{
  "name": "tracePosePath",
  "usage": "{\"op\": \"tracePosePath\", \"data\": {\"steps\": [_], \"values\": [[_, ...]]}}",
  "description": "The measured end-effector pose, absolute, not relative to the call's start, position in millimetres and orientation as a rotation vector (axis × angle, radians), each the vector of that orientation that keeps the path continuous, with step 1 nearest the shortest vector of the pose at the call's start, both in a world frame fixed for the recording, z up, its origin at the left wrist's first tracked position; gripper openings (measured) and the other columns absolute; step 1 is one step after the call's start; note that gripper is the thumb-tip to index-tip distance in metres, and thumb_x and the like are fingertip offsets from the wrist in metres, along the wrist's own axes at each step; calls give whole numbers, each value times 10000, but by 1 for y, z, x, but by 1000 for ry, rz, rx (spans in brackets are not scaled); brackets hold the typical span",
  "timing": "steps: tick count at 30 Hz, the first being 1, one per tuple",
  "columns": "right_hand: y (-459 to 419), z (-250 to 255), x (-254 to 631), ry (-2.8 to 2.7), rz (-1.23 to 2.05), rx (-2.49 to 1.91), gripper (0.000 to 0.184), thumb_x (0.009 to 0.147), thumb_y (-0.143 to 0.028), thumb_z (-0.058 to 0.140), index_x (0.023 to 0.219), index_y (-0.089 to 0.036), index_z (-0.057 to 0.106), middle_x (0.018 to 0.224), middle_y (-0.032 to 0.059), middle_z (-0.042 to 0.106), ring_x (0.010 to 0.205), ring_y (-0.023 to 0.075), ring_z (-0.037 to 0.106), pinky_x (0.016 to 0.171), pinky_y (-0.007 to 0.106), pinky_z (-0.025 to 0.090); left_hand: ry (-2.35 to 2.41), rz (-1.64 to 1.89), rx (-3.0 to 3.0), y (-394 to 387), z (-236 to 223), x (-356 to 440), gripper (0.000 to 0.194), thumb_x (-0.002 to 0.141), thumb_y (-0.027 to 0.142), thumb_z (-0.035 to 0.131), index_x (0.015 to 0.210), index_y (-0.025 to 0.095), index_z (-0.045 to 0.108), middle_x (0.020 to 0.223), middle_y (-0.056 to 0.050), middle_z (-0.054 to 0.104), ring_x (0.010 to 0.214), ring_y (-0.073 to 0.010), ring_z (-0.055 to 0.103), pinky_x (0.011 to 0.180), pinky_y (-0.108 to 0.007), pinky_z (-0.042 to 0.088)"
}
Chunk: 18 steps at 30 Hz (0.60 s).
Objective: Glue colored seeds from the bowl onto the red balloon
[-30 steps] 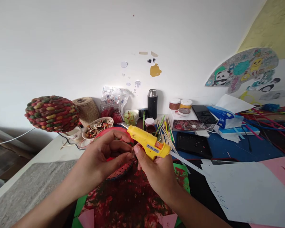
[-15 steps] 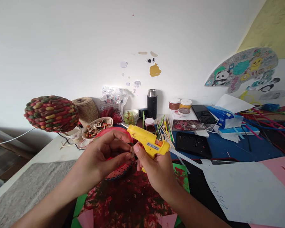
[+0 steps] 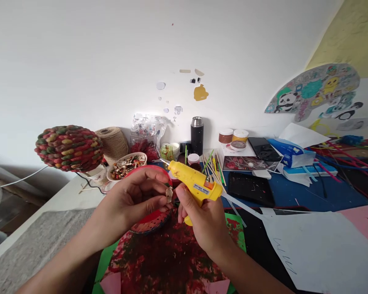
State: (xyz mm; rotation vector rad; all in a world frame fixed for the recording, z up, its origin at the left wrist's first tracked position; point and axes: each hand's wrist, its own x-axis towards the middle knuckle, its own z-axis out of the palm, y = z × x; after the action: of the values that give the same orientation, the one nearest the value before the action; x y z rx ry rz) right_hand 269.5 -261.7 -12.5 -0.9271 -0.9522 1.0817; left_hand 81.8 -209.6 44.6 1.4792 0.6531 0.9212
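Observation:
My left hand [image 3: 135, 196] pinches a small beige nut shell [image 3: 169, 194] between thumb and fingers. My right hand [image 3: 204, 216] is wrapped around the handle of a yellow hot glue gun [image 3: 194, 179], whose metal nozzle points up and to the left. The shell is just below the gun's front, apart from the nozzle. Behind and below my left hand sits a red basket [image 3: 150, 224] with a woven side, partly hidden. Under both hands lies a paint-smeared red and green sheet [image 3: 168, 261].
A ball covered in coloured pieces [image 3: 69, 149] stands at left, beside a twine spool [image 3: 112, 143] and a bowl of shells [image 3: 127, 164]. A black flask [image 3: 196, 136], paint jars [image 3: 225, 136], a phone [image 3: 263, 149], a black tray [image 3: 250, 188] and white paper [image 3: 282, 241] lie beyond and right.
My right hand and the glue gun have shifted slightly right, away from my left fingers. The nut shell shows more clearly in my left hand. The view has tilted a little.

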Motion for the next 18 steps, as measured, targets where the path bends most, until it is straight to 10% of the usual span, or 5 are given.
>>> {"op": "tracePosePath", "data": {"steps": [18], "values": [[-264, -9, 271, -909, 1045, -824, 698, 976, -872, 801, 849, -187, 823, 489, -40, 569, 419, 154, 606, 485, 275, 493, 725, 1288, 1271, -195, 55, 76, 353, 740, 351, 1154, 947, 208, 905, 1010, -74, 920, 833, -176, 860, 731, -216, 717]]}}
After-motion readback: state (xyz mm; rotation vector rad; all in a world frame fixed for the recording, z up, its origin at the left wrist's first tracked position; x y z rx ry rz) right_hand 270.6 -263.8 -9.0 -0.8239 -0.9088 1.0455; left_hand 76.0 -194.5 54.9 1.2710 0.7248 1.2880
